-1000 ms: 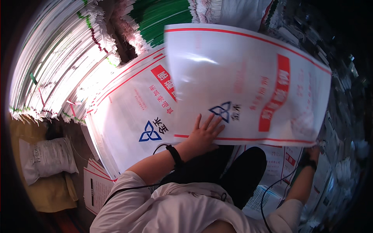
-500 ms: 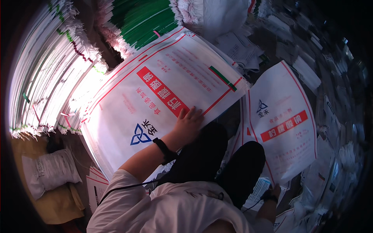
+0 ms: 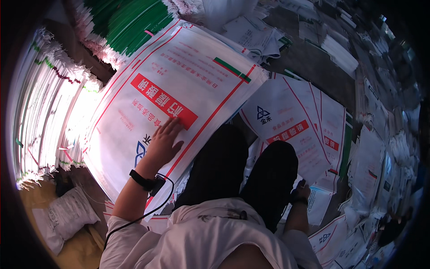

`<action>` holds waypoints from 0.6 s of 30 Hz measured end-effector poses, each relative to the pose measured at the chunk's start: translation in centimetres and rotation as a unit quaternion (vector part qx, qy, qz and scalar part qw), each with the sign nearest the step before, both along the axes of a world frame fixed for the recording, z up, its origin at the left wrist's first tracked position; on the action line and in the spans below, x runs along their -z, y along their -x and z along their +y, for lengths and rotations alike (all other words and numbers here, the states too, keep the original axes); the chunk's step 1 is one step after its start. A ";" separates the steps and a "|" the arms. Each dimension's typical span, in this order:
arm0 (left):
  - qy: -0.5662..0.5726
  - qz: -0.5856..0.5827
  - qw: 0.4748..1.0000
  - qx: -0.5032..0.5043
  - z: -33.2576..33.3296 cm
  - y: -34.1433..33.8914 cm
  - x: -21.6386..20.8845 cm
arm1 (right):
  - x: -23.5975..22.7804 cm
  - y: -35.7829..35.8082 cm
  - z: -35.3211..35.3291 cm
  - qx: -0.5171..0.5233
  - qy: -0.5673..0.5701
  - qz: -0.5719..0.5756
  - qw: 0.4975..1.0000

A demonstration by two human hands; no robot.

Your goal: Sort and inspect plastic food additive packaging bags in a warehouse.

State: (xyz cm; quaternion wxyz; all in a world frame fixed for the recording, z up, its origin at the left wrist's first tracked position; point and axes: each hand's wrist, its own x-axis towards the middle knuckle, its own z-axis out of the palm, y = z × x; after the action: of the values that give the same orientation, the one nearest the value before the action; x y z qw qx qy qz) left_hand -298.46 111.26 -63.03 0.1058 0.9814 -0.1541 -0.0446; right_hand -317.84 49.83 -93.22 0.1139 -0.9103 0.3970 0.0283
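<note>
A thick stack of flat white sacks [image 3: 201,85] with red borders and a red printed band lies in front of my left thigh. My left hand [image 3: 166,140] rests flat on its top sack, fingers stretched and slightly apart. Low beside my right knee, my right hand [image 3: 303,190] is closed at the near corner of a single flat white sack [image 3: 286,116] with the same kind of print. The fingertips are dark and partly hidden. That sack slopes over more flat sacks [image 3: 333,121] to the right of my knees.
Tall bundles of folded white sacks [image 3: 49,121] and a green bundle [image 3: 130,29] stand at the left and far left. A stuffed white bag [image 3: 69,213] sits on yellow material [image 3: 80,246] at the near left. Loose sacks and piles [image 3: 371,148] cover the right side.
My right hand has drawn the single sack down and inward, onto the sacks beside my right knee. My left hand has slid left across the stack. The whole view has shifted.
</note>
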 end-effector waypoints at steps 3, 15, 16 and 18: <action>0.029 -0.009 0.998 -0.048 2.2 0.1 -0.3 | -3.4 -2.6 -0.6 0.088 -0.024 -0.115 0.989; 0.062 -0.090 0.975 -0.194 12.5 -4.2 2.9 | -8.9 -0.4 8.0 -0.175 -0.172 0.156 0.957; 0.050 -0.109 0.970 -0.209 13.0 -4.6 3.1 | -7.6 -0.2 7.4 -0.175 -0.171 0.157 0.957; 0.061 -0.106 0.969 -0.216 12.9 -5.3 4.2 | -2.6 0.7 3.8 -0.274 -0.220 0.088 0.932</action>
State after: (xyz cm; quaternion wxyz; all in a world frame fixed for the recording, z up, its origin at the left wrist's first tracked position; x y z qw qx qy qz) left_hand -293.15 124.12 -67.26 0.1561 0.9821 0.0487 0.0931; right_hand -318.54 53.59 -90.63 0.2634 -0.9297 0.1242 0.2254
